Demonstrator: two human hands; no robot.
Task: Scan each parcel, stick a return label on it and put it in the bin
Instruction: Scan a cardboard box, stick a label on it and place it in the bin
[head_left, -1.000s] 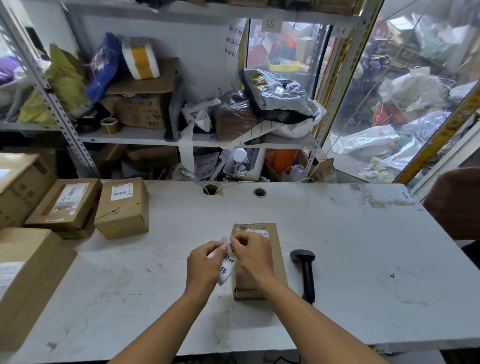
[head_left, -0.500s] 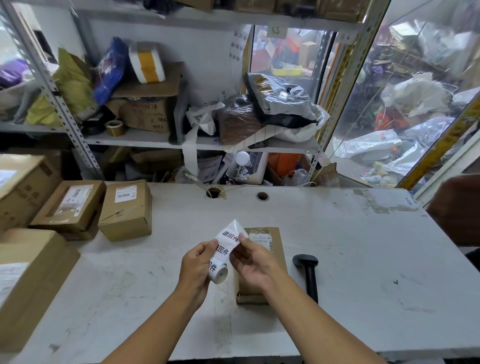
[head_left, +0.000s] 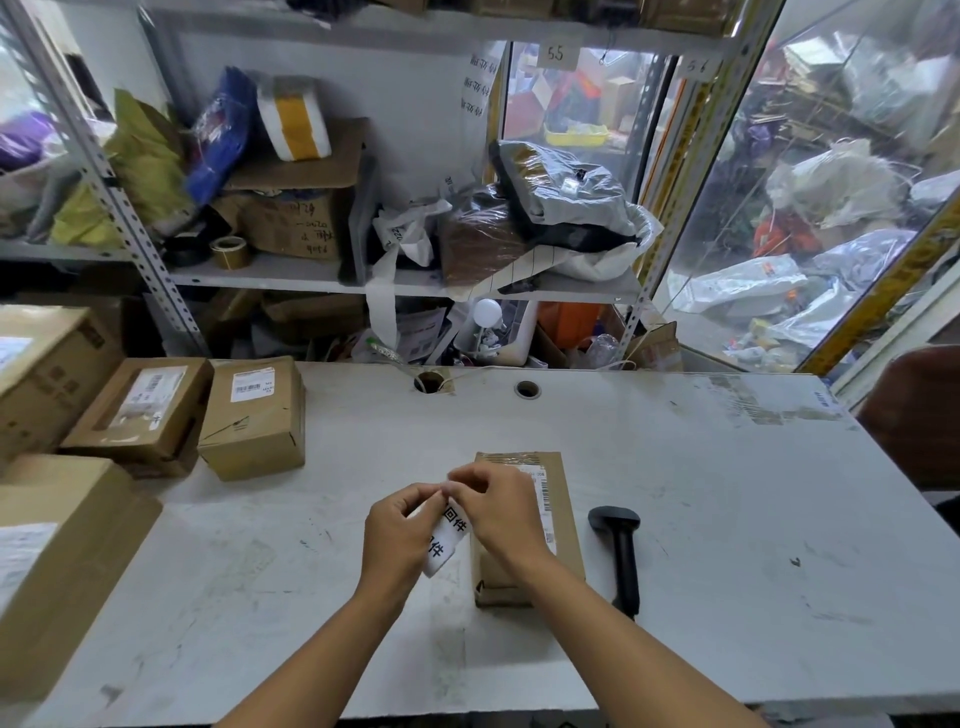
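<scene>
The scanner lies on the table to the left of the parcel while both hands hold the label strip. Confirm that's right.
Not quite. The scanner lies on the table to the right of the parcel, not the left, as the head view shows. The rest stands: the left hand and right hand both hold the label strip.

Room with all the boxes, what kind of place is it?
Probably a parcel depot's returns desk. Cardboard parcels with shipping labels wait on the white table, a barcode scanner lies beside one, and both hands work a strip of labels. Shelves behind hold more packages.
</scene>
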